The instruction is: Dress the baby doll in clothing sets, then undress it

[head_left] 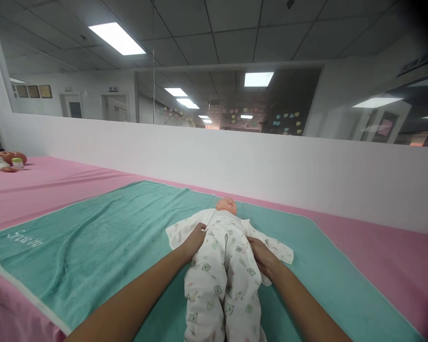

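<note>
A baby doll [227, 205] lies on its back, head toward the wall, dressed in a white long-sleeved top [190, 228] and white patterned trousers [214, 280]. Its sleeves spread out to both sides. My left hand [195, 241] is closed at the left side of the trouser waist, fingertips curled on the fabric. On the opposite hip, my right hand [262, 255] grips the side of the trousers, its fingers partly hidden by cloth. The trousers reach up over the doll's belly, and the legs extend toward me.
Beneath the doll is a green towel [103, 237] over a pink sheet [74, 173]. Another doll [13, 157] lies at the far left beside a small bottle with a green cap [17, 163]. A low white wall [199, 156] with a mirror [214, 85] above borders the back.
</note>
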Available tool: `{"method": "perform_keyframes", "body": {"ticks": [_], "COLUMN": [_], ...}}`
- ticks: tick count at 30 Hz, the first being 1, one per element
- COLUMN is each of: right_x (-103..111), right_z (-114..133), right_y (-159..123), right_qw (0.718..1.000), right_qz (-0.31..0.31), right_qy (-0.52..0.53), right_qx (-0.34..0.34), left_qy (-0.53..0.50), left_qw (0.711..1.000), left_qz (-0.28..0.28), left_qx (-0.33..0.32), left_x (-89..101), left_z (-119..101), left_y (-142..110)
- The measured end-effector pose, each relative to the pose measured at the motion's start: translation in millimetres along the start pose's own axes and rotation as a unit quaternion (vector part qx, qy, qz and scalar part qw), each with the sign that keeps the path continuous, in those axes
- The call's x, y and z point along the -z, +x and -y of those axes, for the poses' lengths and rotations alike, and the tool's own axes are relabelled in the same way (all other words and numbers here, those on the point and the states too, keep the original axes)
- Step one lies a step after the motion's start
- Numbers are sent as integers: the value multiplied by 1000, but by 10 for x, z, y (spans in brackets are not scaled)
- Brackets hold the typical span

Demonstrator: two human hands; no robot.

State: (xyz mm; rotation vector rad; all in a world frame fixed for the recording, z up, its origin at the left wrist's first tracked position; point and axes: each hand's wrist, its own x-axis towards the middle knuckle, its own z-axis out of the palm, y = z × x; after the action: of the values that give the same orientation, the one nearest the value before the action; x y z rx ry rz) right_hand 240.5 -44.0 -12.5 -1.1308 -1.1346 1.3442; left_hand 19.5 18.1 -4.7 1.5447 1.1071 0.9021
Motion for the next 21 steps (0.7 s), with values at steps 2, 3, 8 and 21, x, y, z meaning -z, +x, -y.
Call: {"method": "perform_keyframes", "body": {"ticks": [2,3,8,21], "right_x": [4,7,47,99], "right_z": [2,0,-53,-96], "right_y": [-2,-4,17,44], "right_qw": [1000,999,997,994], "right_qz": [-14,-24,-53,-36], "right_qy": [-10,-18,-31,-28], "right_qx": [8,15,46,102], "left_qy": [-77,-98,-130,-219], "left_qw": [997,995,991,971], "left_qz": [12,9,-29,13], "left_qx": [22,24,-1,-94], "left_x": [-27,-34,-47,13], "left_z": [-3,-1,67,209], "left_y": [-16,-17,52,206]}}
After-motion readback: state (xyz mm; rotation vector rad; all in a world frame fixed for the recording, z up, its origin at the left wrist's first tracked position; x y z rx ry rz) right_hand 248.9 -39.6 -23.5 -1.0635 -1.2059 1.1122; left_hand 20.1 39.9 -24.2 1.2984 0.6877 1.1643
